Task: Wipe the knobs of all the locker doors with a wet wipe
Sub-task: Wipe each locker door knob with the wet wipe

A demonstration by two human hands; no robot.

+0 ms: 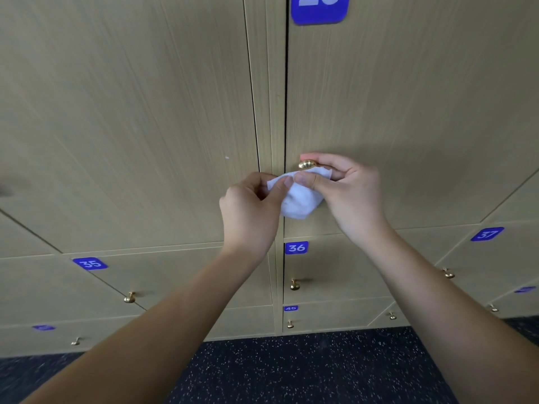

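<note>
A brass knob (pixel 306 164) sticks out of a tall beige locker door (pixel 408 112) just right of the dark door gap. A white wet wipe (pixel 300 199) hangs right under the knob, its top edge touching it. My right hand (pixel 350 191) pinches the wipe between thumb and fingers, with the index finger curved over the knob. My left hand (pixel 250 211) pinches the wipe's left corner with thumb and forefinger.
Lower lockers carry blue number plates 35 (pixel 90 263), 36 (pixel 296 247), 37 (pixel 487 234) and 45 (pixel 290 308), each door with a small brass knob such as one (pixel 294 284) under 36 and another (pixel 129 297) under 35. Dark speckled floor (pixel 291 371) lies below.
</note>
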